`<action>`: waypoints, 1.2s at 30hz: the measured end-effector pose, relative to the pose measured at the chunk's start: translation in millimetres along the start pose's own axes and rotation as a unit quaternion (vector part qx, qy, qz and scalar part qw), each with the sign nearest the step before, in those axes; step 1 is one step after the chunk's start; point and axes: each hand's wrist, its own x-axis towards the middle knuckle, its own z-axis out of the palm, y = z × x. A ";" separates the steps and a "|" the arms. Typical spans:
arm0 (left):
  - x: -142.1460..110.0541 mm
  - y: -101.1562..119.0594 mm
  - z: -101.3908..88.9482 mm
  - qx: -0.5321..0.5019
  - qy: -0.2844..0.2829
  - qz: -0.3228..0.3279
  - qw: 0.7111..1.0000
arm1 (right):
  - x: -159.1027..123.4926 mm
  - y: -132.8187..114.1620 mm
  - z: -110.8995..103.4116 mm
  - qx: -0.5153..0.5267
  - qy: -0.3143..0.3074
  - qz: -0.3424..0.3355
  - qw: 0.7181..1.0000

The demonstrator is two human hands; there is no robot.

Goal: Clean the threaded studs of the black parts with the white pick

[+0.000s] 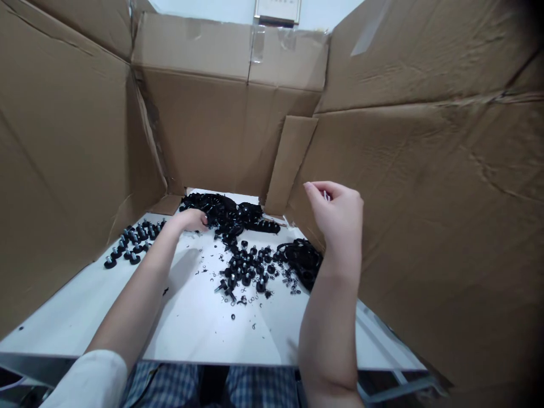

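1. Left hand (187, 221) sits at the left edge of the heap of black threaded feet (227, 218), fingers curled down; whether they grip anything cannot be told.
2. Right hand (335, 215), lifted clear of the white table (191, 323), pinches a small silvery piece (326, 196) between pressed fingertips.
3. Cardboard walls (225, 124) surround the table, seemingly to catch stray bits; more feet (134, 243) stand apart to the left.

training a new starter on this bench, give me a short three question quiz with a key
1. True or false: the right hand is raised clear of the white tabletop.
2. What rises around the tabletop? A) glass panes B) brown corrugated cardboard panels C) wooden crates
3. Which hand reaches down to the tangled heap of black parts?

Key: 1 true; 2 B; 3 the left hand
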 end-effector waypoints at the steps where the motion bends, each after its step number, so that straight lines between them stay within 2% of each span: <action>1: 2.7 11.2 6.9 0.007 -0.042 0.020 0.999 | -0.7 -1.5 1.4 0.000 -0.005 -0.002 1.000; 3: 6.5 35.9 27.7 0.011 -0.105 0.076 0.992 | -2.7 -5.4 3.9 0.000 -0.019 -0.007 1.000; 4: 7.6 48.1 40.6 0.010 -0.115 0.103 0.988 | -3.9 -7.6 4.9 0.001 -0.026 -0.011 1.000; 6: 9.1 69.0 67.3 0.005 -0.110 0.140 0.984 | -6.3 -12.1 6.4 0.003 -0.038 -0.021 0.999; 8: 10.8 82.9 90.8 0.000 -0.092 0.143 0.985 | -8.5 -15.6 7.2 0.006 -0.047 -0.030 0.998; 11: 14.2 89.9 113.2 -0.018 -0.084 0.126 0.988 | -10.5 -18.5 8.0 0.010 -0.054 -0.038 0.998; 14: 17.3 87.4 119.0 -0.057 -0.078 0.112 0.989 | -11.4 -19.6 8.5 0.014 -0.057 -0.043 0.997; 17: 19.4 83.1 107.9 -0.119 -0.055 0.110 0.985 | -11.6 -19.9 8.5 0.017 -0.060 -0.047 0.997; 21: 12.7 81.2 67.2 -0.238 0.021 0.117 0.964 | -11.0 -18.5 10.0 0.028 -0.099 -0.058 0.993; 25: -16.9 92.2 17.4 -0.379 0.105 0.148 0.908 | -12.3 -18.3 18.8 0.026 -0.229 -0.089 0.969; 28: -46.7 108.2 -6.8 -0.441 0.156 0.167 0.868 | -17.3 -23.7 29.6 0.051 -0.303 -0.111 0.945; 33: -75.5 124.3 -20.7 -0.487 0.260 0.163 0.818 | -27.8 -37.2 42.0 0.115 -0.267 -0.120 0.949; 36: -76.9 122.1 -24.5 -0.495 0.259 0.173 0.811 | -30.7 -40.0 43.9 0.136 -0.255 -0.119 0.950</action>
